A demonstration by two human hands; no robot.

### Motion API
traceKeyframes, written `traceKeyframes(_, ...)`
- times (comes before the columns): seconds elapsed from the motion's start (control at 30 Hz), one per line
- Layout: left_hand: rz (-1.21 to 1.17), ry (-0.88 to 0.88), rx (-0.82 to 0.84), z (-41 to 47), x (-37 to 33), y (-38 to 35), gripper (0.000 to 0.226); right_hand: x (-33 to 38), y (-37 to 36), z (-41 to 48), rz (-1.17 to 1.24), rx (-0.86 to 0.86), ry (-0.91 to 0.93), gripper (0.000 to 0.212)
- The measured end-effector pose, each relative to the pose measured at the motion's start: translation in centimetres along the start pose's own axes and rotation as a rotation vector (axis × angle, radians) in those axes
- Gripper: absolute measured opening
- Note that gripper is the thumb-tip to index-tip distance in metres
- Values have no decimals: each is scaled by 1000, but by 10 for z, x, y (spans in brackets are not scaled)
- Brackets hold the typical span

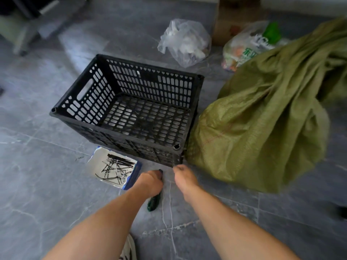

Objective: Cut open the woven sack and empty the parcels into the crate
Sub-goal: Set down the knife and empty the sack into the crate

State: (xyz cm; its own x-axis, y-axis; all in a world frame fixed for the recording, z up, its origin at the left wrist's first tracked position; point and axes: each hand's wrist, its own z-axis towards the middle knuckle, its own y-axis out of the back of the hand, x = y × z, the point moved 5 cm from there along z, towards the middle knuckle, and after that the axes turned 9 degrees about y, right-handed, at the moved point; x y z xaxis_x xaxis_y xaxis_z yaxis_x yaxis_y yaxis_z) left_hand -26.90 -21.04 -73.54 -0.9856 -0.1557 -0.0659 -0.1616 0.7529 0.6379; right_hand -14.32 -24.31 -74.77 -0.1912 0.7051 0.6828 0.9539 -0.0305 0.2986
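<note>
A black perforated plastic crate [62, 111] stands on the grey tiled floor, with nothing inside it. Right of it lies the olive-green woven sack [262, 124], bulging and crumpled, touching the crate's near right corner. My left hand [150, 182] is closed around a dark green utility knife [154, 202] just in front of the crate; the knife's tail sticks out below the fist. My right hand [185, 178] hovers beside it near the crate's front corner, fingers curled downward, holding nothing that I can see.
A shallow white-and-blue box lid [97, 166] with several black cable ties lies left of my left hand. Behind the crate sit a clear plastic bag [185, 42], a printed bag [246, 47] and a cardboard box [236, 14]. A shoe [129, 248] shows at the bottom.
</note>
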Motion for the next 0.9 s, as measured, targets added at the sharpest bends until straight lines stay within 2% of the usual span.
traceKeyframes(0.13, -13, -70, 4, -28, -32, 25, 43, 34, 44, -19, -39, -48, 88, 20)
traceKeyframes(0.23, -76, -143, 38, -47, -64, 42, 35, 63, 80, -32, -93, -77, 162, 25)
traceKeyframes(0.5, -496, -147, 101, -86, -129, 80, 35, 148, 170, -72, -139, -182, 382, 30)
traceKeyframes(0.57, -484, -195, 35, -88, -144, 101, 40, 163, 183, -80, -160, -199, 420, 31)
traceKeyframes(0.7, -335, -279, -280, -96, -169, 151, 40, 197, 205, -104, -162, -227, 530, 32)
traceKeyframes(0.8, -317, -359, -359, -101, -190, 170, 46, 220, 235, -128, -107, -382, 671, 31)
traceKeyframes(0.9, -300, -400, -293, -99, -207, 171, 57, 219, 276, -145, -99, -685, 766, 32)
